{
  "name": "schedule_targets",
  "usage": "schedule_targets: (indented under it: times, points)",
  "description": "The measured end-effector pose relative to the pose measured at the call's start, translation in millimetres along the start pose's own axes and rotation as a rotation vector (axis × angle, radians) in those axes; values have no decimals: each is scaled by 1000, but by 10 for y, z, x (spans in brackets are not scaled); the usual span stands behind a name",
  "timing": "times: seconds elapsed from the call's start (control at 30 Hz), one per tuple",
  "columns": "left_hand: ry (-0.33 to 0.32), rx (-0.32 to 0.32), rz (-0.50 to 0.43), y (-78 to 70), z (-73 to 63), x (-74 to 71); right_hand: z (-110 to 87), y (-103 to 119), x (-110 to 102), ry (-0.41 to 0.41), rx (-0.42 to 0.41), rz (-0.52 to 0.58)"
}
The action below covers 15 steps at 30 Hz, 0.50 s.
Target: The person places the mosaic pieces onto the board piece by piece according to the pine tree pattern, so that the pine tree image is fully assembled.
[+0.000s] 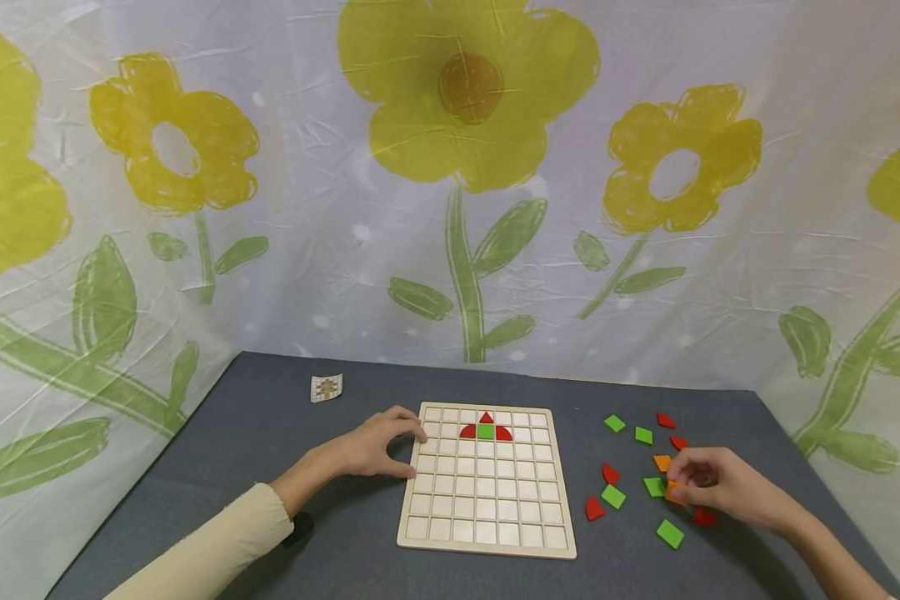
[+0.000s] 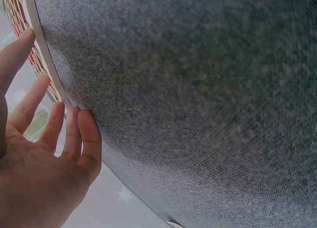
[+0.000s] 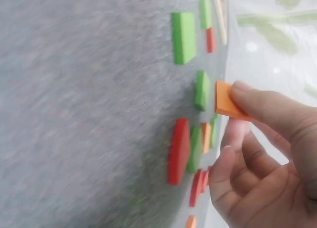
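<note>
A pale wooden grid board (image 1: 486, 510) lies in front of me. In its upper rows sit a green square tile (image 1: 486, 431), a red triangle (image 1: 486, 417) above it and a red quarter-round tile on each side (image 1: 468, 432). My left hand (image 1: 378, 443) is at the board's left edge, fingers spread and loosely bent, fingertips right at the rim; the left wrist view shows nothing in its palm. Over the loose tiles at the right, my right hand (image 1: 727, 483) pinches an orange square tile (image 3: 227, 98) between thumb and fingers.
Around the right hand lie several loose green tiles (image 1: 671, 534), red tiles (image 1: 595, 508) and another orange tile (image 1: 662, 462). A small printed pattern card (image 1: 326, 387) is at the back left of the dark table (image 1: 345, 533). Behind hangs a flowered cloth (image 1: 307, 208).
</note>
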State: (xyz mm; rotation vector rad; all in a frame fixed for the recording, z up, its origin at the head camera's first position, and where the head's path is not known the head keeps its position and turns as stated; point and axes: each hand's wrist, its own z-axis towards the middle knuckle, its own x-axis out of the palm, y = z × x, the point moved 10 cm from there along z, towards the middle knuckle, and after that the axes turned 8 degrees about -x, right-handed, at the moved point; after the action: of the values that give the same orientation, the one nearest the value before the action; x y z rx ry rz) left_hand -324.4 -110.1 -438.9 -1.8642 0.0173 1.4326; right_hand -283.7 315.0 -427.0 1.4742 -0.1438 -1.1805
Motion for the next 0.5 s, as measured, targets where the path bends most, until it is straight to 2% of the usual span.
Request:
schedule_targets:
  times: [0.23, 0.5]
  points:
    - [8, -13, -2, 24, 1, 11, 155, 84, 52, -14, -7, 45]
    - [11, -13, -4, 14, 3, 6, 383, 174, 215, 6, -68, 43]
